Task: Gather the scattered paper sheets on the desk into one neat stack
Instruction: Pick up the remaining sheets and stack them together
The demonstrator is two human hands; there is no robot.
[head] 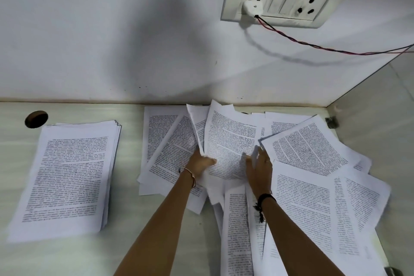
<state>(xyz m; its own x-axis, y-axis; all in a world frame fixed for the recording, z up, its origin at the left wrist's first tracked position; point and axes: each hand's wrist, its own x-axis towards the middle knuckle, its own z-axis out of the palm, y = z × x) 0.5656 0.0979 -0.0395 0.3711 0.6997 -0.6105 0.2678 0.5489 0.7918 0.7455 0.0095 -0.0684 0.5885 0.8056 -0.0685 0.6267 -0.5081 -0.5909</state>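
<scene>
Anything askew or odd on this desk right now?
Yes: the printed white paper sheets at right lie fanned at crossing angles, overlapping; the left hand grips a curled bunch. The white paper stack at left is only slightly fanned.

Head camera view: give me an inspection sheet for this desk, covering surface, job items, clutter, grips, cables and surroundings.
Surface: pale desk, with a round cable hole at far left.
Job's things: neat stack on the left; scattered sheets overlapping on the right.
Clutter: nothing seen.
Grips: left hand grips raised sheets by their edge; right hand, fingers straight, touches the scattered sheets.
Cables: red-black twisted cable runs right from a white plug.
Surroundings: white wall, switch panel, side panel on the right.
</scene>
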